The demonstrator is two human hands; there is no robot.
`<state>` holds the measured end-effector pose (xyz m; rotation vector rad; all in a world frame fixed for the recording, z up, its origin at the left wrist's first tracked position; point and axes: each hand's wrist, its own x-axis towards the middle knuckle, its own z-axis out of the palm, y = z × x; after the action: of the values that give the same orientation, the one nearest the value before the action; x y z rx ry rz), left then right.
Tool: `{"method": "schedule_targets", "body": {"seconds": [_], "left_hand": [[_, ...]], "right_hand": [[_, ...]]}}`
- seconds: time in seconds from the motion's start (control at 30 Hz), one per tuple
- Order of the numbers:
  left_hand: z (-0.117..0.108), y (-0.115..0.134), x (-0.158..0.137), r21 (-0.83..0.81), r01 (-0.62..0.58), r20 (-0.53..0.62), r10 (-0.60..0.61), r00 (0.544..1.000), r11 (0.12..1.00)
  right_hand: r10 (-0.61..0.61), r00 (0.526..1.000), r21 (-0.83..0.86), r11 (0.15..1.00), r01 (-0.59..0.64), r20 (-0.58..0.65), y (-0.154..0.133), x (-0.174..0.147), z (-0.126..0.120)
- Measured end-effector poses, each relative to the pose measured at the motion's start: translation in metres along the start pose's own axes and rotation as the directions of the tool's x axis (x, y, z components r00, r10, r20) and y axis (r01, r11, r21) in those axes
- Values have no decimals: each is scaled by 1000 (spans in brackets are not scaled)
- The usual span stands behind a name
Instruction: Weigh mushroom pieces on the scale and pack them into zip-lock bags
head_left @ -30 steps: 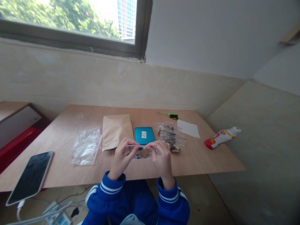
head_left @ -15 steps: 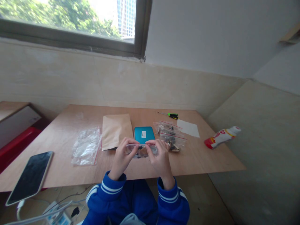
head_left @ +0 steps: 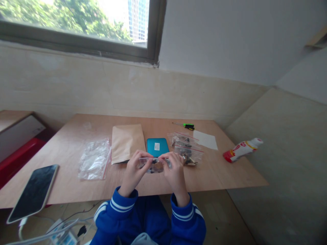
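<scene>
Wood-topped table (head_left: 209, 177) biggest, spans the front. Tan paper pouch (head_left: 127, 143) flat, L of ctr; clear plastic bag (head_left: 94, 160) just L of it, red strip on R edge. Parts bags (head_left: 188, 147), clear w/ dark bits, overlapping, R of teal box (head_left: 162, 149). Held bag (head_left: 155, 166) small, clear, dark + brown bits inside; up over table's near part, just this side of box.
Long axis L–R, approx. parallel to near edge; upper edge toward box; can't tell which side opens.
L hand (head_left: 134, 172) & R hand (head_left: 176, 172): each grip pinching upper edge, tips close together nr middle.
Vs. 1 sec ago: R hand's slightly further in, fingers shifted; bag same spot. Reads as edge work still under way, bag not set down.
</scene>
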<state>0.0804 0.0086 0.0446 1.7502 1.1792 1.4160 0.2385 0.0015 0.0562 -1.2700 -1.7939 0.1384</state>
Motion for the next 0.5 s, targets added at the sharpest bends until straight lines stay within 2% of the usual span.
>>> {"method": "schedule_targets", "body": {"seconds": [0.27,0.33,0.5], "left_hand": [[6,0,-2,-20,39,-15,-40,999,999],[6,0,-2,-15,45,-23,-45,999,999],[5,-1,-2,-14,49,-38,-50,998,999]], "right_hand": [[29,992,-63,997,-36,-121,-2,-3,16],[28,994,-35,999,-32,-107,-4,-3,14],[41,999,65,997,-42,17,-10,-1,7]]}}
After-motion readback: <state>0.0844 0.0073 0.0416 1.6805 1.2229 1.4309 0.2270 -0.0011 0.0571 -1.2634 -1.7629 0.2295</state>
